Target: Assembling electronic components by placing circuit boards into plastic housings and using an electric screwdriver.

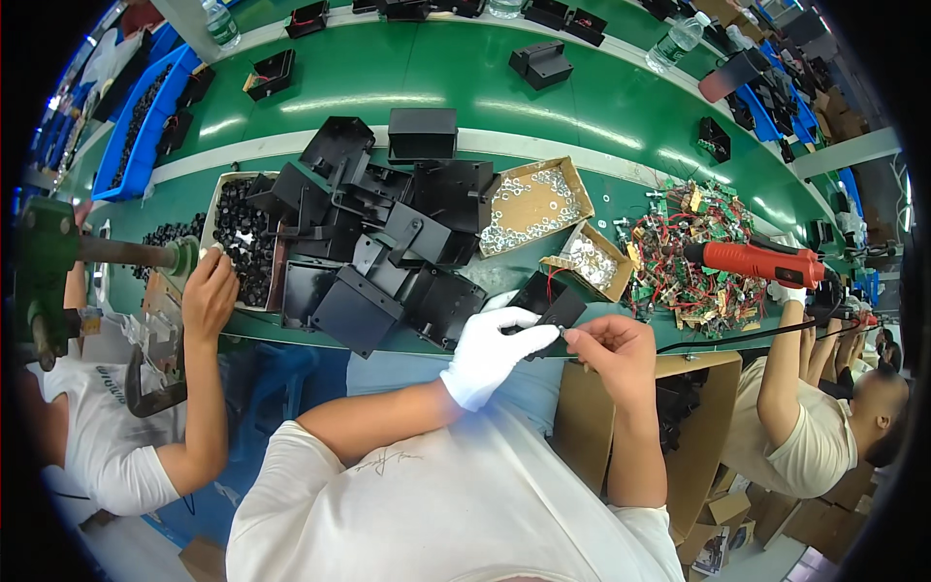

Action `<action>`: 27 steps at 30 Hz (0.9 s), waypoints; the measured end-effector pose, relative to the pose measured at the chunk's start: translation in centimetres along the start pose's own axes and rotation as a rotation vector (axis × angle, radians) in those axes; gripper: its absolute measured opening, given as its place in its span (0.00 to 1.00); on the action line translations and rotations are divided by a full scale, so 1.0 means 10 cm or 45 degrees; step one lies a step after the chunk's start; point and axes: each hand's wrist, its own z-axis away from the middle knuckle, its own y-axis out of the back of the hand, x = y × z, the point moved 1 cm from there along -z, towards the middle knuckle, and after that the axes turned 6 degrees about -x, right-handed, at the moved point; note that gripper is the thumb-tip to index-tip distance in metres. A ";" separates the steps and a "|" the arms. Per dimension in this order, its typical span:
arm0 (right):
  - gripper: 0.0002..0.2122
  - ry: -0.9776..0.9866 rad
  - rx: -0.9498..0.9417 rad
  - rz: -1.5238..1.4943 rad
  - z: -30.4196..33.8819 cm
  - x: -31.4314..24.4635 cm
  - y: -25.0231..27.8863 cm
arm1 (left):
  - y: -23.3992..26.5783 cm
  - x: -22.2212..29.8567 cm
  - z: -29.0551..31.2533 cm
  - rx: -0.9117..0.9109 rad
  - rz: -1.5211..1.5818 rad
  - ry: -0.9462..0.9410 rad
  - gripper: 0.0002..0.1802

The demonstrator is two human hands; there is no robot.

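White short-sleeved cotton shirt (475, 495), worn by the person, lies closest, spread across the bottom of the view. Beyond it, both hands meet at the near edge of a green-topped table (621, 175). The left hand (499, 351), in a white fabric glove, has its fingers bent and closed on a black rectangular plastic housing with a thin red wire (541, 297), which sits tilted between the hands at the table's front edge. The right hand (619, 349), bare, has its thumb and forefinger pinched together at the housing's near side, on a tiny dark piece (562, 332) too small to make out. Left of the housing rises a jumbled pile of black plastic housings (417, 233); past the pile's far left side stands a pale box of small black parts (211, 209). Behind the held housing are a shallow cardboard tray of shiny metal rings (580, 186) and, nearer, a smaller cardboard box of pale bits (623, 279). To the right lies a heap of green circuit boards with red wires (693, 252), with a red power screwdriver (761, 260) in front of its right part.
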 end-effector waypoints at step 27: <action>0.05 0.479 -0.186 0.826 -1.49 -0.58 -0.29 | 0.05 -0.08 0.00 -0.008 0.211 -0.089 0.08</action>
